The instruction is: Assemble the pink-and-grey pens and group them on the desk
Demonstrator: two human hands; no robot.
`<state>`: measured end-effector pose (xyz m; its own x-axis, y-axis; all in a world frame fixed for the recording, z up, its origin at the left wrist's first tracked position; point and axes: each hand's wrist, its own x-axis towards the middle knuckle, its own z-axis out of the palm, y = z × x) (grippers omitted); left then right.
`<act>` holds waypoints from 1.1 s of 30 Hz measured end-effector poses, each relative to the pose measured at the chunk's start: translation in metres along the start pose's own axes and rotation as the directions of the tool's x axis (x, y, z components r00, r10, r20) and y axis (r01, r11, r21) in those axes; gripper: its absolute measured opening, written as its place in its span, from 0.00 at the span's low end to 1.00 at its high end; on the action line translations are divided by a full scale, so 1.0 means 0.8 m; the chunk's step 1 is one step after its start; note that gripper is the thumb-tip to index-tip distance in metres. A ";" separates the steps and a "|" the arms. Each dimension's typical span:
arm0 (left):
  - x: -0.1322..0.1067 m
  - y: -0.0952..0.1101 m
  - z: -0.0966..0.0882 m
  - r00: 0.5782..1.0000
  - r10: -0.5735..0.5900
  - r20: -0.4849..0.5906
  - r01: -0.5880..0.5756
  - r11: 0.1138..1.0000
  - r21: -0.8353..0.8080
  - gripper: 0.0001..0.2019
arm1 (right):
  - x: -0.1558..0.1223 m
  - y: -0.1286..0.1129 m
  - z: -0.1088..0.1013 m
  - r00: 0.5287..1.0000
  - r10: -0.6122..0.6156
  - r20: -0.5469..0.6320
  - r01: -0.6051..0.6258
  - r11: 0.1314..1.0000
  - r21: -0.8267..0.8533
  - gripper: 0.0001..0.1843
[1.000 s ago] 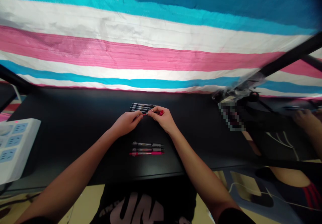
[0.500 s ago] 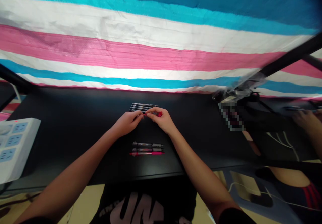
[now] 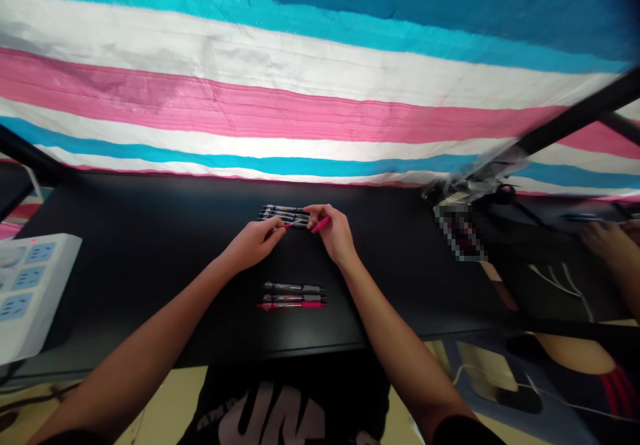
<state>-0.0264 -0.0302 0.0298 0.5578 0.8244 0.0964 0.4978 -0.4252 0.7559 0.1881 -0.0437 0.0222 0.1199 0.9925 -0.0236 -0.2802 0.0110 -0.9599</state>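
Above the black tabletop my left hand [image 3: 260, 240] is closed, pinching a thin red-and-pale pen part [image 3: 295, 224] that points toward the other hand. My right hand [image 3: 334, 230] has its fingers curled around a pinkish-red pen piece [image 3: 321, 224], tilted up to the right. A small gap seems to lie between the two pieces. Just behind the hands is a row of several dark clear-barrelled pens [image 3: 285, 210], partly covered by my fingers. Nearer my body lie two black-and-grey pens [image 3: 295, 297] and one red pen [image 3: 313, 305], side by side.
A white power strip [image 3: 35, 285] with blue sockets sits at the left. A striped sheet [image 3: 300, 118] hangs along the back. To the right are clear plastic wrapping [image 3: 480, 172], a blurred-out item [image 3: 460, 232] and another person's hand [image 3: 607, 238].
My right hand has drawn away to the right and turned, with the red piece now tilted in it. The thin part shows between the hands. My left hand stays nearly in place.
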 end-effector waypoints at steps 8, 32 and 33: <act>0.001 0.000 0.001 1.000 -0.002 -0.013 0.002 1.000 0.028 0.12 | -0.002 -0.001 -0.001 1.000 -0.002 -0.002 0.002 0.999 0.032 0.31; 0.000 0.003 0.001 1.000 -0.012 -0.002 0.012 0.999 0.046 0.12 | -0.007 0.000 -0.003 0.991 0.023 0.134 -0.016 0.998 -0.054 0.28; 0.000 0.004 0.001 1.000 -0.011 -0.003 0.011 0.999 0.048 0.12 | -0.007 0.001 -0.003 0.989 0.024 0.147 -0.015 0.998 -0.067 0.27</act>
<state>-0.0246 -0.0316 0.0318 0.5503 0.8300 0.0905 0.5352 -0.4339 0.7248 0.1898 -0.0498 0.0210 -0.0282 0.9996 -0.0056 -0.2173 -0.0116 -0.9760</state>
